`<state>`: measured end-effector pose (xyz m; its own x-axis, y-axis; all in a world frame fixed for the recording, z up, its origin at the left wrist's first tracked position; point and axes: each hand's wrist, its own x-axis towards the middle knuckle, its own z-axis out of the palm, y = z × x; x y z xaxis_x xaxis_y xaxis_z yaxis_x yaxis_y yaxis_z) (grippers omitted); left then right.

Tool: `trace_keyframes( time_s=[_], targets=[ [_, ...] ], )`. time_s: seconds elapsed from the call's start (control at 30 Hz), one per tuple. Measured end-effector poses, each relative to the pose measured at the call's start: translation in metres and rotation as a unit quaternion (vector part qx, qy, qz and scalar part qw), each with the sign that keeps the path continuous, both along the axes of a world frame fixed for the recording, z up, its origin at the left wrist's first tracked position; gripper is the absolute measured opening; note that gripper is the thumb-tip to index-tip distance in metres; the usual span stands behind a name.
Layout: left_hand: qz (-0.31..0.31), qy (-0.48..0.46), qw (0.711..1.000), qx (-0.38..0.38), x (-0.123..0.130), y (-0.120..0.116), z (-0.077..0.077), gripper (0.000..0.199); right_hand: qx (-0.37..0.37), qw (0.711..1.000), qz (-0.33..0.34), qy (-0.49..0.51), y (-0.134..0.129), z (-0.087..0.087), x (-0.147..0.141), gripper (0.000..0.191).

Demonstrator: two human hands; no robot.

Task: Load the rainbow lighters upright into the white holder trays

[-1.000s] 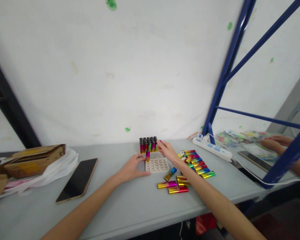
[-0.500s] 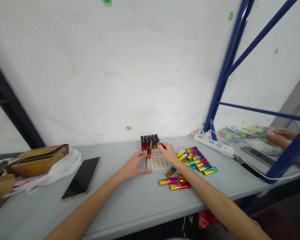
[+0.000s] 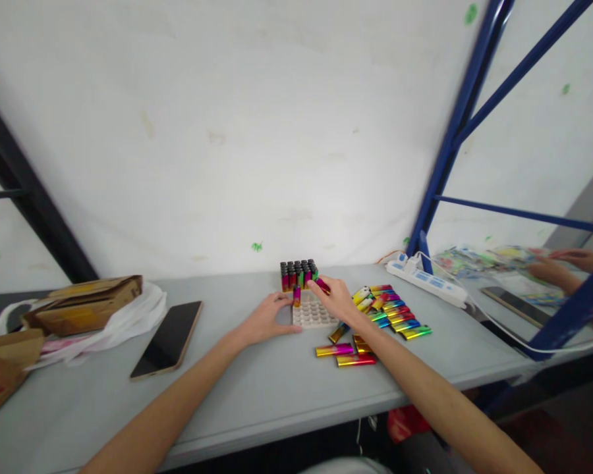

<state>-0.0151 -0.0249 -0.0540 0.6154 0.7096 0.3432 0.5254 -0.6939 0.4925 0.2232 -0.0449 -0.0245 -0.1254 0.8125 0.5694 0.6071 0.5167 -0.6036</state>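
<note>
My left hand (image 3: 264,320) reaches around the left side of a white tray (image 3: 313,322) with rows of round holes. Its thumb is at the tray's front corner and its fingers are farther back. One magenta and gold lighter (image 3: 297,296) stands upright at the tray's left side, close to those fingers. Above the tray's back right part, my right hand (image 3: 337,299) pinches a magenta lighter (image 3: 322,286), held tilted. Behind the tray stands a block of black-topped lighters (image 3: 296,276) in rows. Loose shiny lighters (image 3: 398,314) lie to the right, partly hidden by my right forearm.
A phone (image 3: 168,339) lies to the left, beside a cardboard box (image 3: 86,306) and a white plastic bag (image 3: 141,313). On the right are a power strip (image 3: 427,283), its white cable and a blue metal frame (image 3: 439,164). Another person's hands (image 3: 566,266) show beyond the frame.
The view has shifted slightly. The lighter in my right hand is now tilted and shows more of its length over the tray. My left hand keeps its place at the tray.
</note>
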Motion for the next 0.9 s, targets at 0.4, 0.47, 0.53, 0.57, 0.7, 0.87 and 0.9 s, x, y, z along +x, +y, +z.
trace_keyframes(
  time_s=[0.4,0.47,0.53,0.57,0.7,0.87,0.9],
  targets=[
    [-0.009,0.009,1.0,0.006,0.0,0.002,0.001,0.068,-0.044,0.995,0.086,0.035,-0.003,0.003,0.001,0.041],
    [-0.011,0.004,1.0,0.008,0.0,0.001,0.001,0.068,-0.05,0.99,0.124,0.041,-0.003,0.004,0.0,0.042],
    [-0.008,0.002,1.0,0.009,0.001,0.0,0.002,0.068,-0.021,0.992,0.122,0.021,-0.003,0.005,0.0,0.042],
    [-0.006,0.003,1.0,0.009,0.001,0.0,0.002,0.068,-0.002,0.994,0.109,0.004,-0.003,0.005,-0.001,0.042],
    [-0.005,0.012,1.0,0.012,0.001,-0.001,0.002,0.067,-0.001,0.994,0.095,-0.054,-0.003,0.003,-0.001,0.04],
    [-0.006,0.014,1.0,0.014,0.0,-0.001,-0.001,0.07,-0.018,0.99,0.111,-0.09,0.0,-0.006,-0.001,0.031],
    [-0.004,0.014,1.0,0.013,0.0,-0.002,-0.002,0.07,-0.021,0.988,0.114,-0.101,0.001,-0.008,-0.001,0.03]
  ],
)
